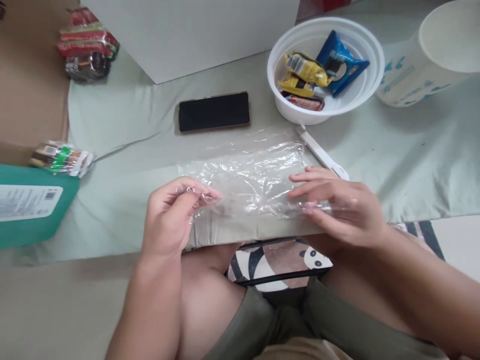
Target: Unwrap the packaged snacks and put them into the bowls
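A clear plastic bag (247,175) lies spread at the table's front edge, its near side lifted between my two hands. My left hand (174,207) is closed, pinching the bag's left corner between thumb and fingers. At the bag's right end, my right hand (337,205) grips the near edge between thumb and finger, with its other fingers stretched over the film. Beyond my right hand lies a white box cutter (324,154), apart from it. A black phone (214,112) rests behind the bag.
A white bowl (275,95) holds several wrapped snacks, with a paper cup (416,75) to its right. Wrapped snacks (88,50) sit at the far left near a cardboard box (33,75). A green package (37,225) stands left, and a white box (187,35) is behind the phone.
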The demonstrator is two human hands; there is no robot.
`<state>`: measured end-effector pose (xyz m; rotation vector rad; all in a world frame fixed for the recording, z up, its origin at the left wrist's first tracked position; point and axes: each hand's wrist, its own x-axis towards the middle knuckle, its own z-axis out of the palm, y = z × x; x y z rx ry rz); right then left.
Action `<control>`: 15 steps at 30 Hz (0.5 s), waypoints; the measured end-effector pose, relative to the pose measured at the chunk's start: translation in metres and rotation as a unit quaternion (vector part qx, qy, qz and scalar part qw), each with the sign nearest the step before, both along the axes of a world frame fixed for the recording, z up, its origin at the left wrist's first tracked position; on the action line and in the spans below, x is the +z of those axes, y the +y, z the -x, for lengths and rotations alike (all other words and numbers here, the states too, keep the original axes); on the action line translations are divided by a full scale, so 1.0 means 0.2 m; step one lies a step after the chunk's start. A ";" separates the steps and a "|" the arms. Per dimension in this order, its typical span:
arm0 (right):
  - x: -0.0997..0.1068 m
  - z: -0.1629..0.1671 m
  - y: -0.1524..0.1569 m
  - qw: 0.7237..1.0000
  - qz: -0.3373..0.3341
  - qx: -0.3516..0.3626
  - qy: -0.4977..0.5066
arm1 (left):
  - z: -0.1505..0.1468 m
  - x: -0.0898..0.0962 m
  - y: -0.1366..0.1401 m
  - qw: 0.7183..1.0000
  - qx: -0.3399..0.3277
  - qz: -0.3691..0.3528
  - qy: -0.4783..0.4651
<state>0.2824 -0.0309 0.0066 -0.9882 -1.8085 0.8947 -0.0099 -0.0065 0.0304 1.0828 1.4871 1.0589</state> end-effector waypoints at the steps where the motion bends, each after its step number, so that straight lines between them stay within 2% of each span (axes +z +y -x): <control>1: 0.00 0.02 0.00 1.000 0.016 -0.024 0.006 | 0.01 -0.01 0.01 1.000 0.003 -0.014 0.023; 5: -0.01 0.05 -0.01 0.978 0.094 -0.170 0.073 | 0.02 -0.06 0.04 0.987 0.042 -0.049 0.148; 7: -0.02 0.05 -0.01 0.961 0.130 -0.213 0.116 | 0.01 -0.08 0.05 0.983 0.055 -0.045 0.169; 10: -0.05 0.06 0.00 0.944 0.172 -0.216 0.179 | 0.01 -0.09 0.08 0.984 0.087 -0.050 0.150; 15: -0.08 0.05 0.01 0.929 0.190 -0.231 0.217 | 0.00 -0.10 0.12 0.976 0.153 -0.080 0.132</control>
